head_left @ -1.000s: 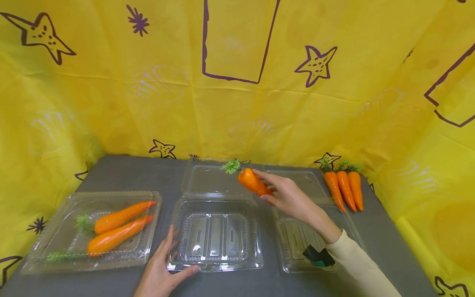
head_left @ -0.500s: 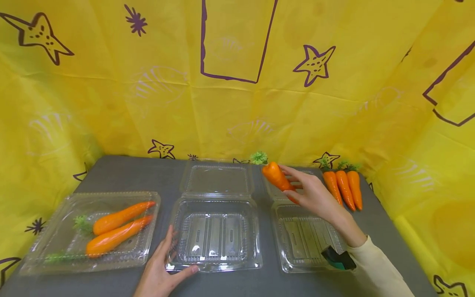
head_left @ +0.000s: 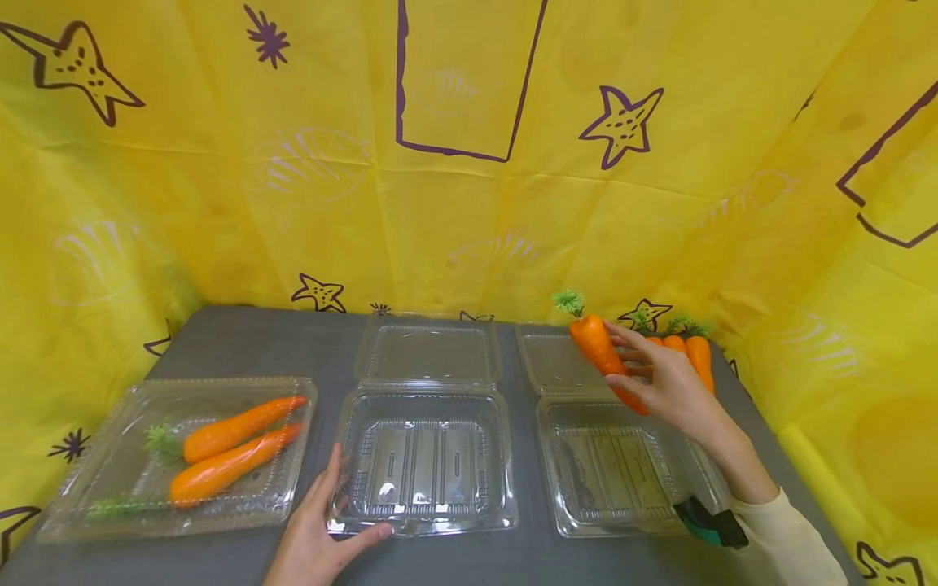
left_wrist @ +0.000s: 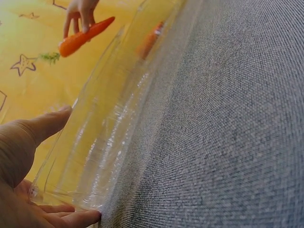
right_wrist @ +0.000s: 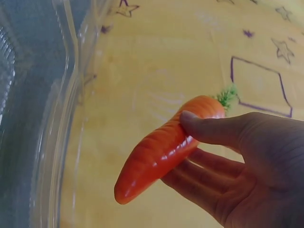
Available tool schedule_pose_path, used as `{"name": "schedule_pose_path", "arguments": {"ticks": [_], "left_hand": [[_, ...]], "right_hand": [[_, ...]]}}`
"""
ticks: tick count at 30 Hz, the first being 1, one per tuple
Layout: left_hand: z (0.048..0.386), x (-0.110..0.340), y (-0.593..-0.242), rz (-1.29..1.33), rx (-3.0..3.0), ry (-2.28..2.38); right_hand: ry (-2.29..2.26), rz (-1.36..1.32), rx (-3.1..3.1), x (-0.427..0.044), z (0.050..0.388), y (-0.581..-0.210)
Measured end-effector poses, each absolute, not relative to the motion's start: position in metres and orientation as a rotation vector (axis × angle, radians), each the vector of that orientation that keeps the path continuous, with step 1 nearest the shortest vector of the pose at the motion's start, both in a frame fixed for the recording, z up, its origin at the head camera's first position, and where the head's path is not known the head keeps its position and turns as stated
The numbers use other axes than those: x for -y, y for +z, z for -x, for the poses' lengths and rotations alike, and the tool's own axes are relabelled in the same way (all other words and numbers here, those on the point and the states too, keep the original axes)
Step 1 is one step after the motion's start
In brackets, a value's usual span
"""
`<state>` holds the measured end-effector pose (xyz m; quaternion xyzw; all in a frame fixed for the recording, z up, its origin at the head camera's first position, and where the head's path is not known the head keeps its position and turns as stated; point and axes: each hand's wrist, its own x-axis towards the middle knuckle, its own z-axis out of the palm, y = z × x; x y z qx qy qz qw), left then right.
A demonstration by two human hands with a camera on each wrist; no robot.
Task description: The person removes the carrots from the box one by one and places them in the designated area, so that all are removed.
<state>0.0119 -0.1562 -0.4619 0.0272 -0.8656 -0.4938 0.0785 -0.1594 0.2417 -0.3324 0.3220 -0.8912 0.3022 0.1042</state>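
Observation:
A bright orange carrot (head_left: 595, 343) with a green leafy top is pinched between the thumb and fingers of my right hand (head_left: 665, 382), raised above the right clear plastic container (head_left: 545, 456). In the right wrist view, the thumb presses one side of the carrot (right_wrist: 156, 152), its tip pointing down and left. My left hand (head_left: 317, 525) touches the front left corner of the middle clear plastic container (head_left: 506, 456), fingers straight along its side and thumb at the front edge. The left wrist view shows thumb and fingers spread at that container's wall (left_wrist: 90, 128).
At left, a closed clear container (head_left: 95, 468) has two carrots (head_left: 242, 427) inside. Several carrots (head_left: 699, 362) lie at the back right, partly behind my right hand. The lids (head_left: 428, 354) of the other containers lie folded back on the grey table (head_left: 242, 342). Yellow cloth (head_left: 469, 212) hangs behind.
My right hand has carried the carrot rightward, from above the middle container's lid to above the right container. The left hand has stayed at the middle container.

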Motion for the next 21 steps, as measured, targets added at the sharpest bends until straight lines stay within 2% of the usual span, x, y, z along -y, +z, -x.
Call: {"name": "schedule_pose_path", "arguments": {"ticks": [21], "left_hand": [[-0.013,0.156,-0.462,-0.064,2.574,-1.482]], "right_hand": [[0.848,-0.635,2.682,-0.316,0.148,-0.351]]}}
